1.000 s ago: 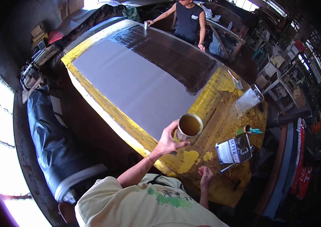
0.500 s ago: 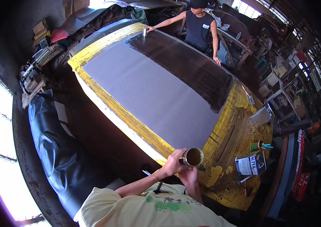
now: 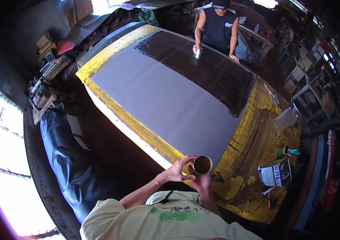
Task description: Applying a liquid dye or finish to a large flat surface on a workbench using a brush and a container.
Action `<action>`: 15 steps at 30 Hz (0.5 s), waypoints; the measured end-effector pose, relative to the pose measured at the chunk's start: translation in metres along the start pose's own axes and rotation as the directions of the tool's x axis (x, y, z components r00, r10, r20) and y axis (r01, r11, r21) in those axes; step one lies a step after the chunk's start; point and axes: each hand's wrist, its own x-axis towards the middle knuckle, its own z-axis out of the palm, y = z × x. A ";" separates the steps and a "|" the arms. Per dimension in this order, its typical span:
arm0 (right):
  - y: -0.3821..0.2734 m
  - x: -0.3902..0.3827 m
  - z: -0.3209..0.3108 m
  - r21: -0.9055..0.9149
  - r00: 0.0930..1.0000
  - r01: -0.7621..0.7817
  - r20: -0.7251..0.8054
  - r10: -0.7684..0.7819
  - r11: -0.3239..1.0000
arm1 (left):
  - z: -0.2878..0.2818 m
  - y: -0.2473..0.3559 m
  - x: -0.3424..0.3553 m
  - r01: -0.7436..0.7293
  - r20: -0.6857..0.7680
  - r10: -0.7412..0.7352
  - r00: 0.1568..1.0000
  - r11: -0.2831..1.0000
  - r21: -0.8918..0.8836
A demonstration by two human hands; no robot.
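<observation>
Seen from above the head, both hands, the left (image 3: 175,171) and the right (image 3: 203,183), are together, clamped round a cup (image 3: 202,165) of brown liquid over the bench's (image 3: 234,158) near end. From that cup, a grey sheet (image 3: 158,100) spreads toward eleven o'clock. At twelve, across from us, a co-worker (image 3: 219,26) holds a silvery cup (image 3: 197,54), contents hidden from me. A can (image 3: 287,117) stands at two; at three, a labelled tin (image 3: 273,176) and a green pot (image 3: 281,153) holding something blue-handled.
</observation>
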 end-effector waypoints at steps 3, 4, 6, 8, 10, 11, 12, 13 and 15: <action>-0.008 -0.005 0.007 0.057 0.990 -0.005 -0.141 0.013 0.998 | 0.001 -0.013 -0.003 0.014 -0.159 -0.119 0.980 0.841 -0.541; -0.014 -0.004 0.006 0.071 0.990 0.018 -0.142 -0.008 0.997 | -0.001 -0.018 0.000 -0.007 -0.276 -0.127 0.953 0.899 -0.439; -0.016 -0.004 0.003 0.092 0.979 -0.107 -0.161 0.121 0.990 | -0.008 -0.029 -0.005 0.066 -0.485 -0.254 0.837 0.926 -0.372; -0.004 0.000 0.003 0.088 0.983 -0.060 -0.166 0.075 0.994 | -0.025 -0.031 -0.018 0.142 -0.575 -0.306 0.759 0.939 -0.313; 0.003 -0.001 0.007 0.017 0.988 -0.046 -0.144 0.048 0.999 | -0.031 -0.040 -0.034 0.124 -0.625 -0.340 0.702 0.924 -0.363; 0.007 0.000 0.004 0.046 0.990 -0.077 -0.115 0.082 0.996 | -0.033 -0.052 -0.044 0.093 -0.639 -0.362 0.679 0.905 -0.414; 0.014 -0.003 0.007 0.057 0.987 -0.100 -0.120 0.106 0.993 | -0.038 -0.063 -0.056 0.068 -0.604 -0.340 0.721 0.902 -0.427; 0.018 -0.005 0.010 0.067 0.984 -0.123 -0.124 0.130 0.990 | -0.039 -0.075 -0.065 0.042 -0.569 -0.315 0.760 0.897 -0.440; 0.028 -0.009 0.010 0.136 0.978 -0.133 -0.143 0.152 0.982 | -0.044 -0.076 -0.074 0.127 -0.542 -0.335 0.770 0.914 -0.384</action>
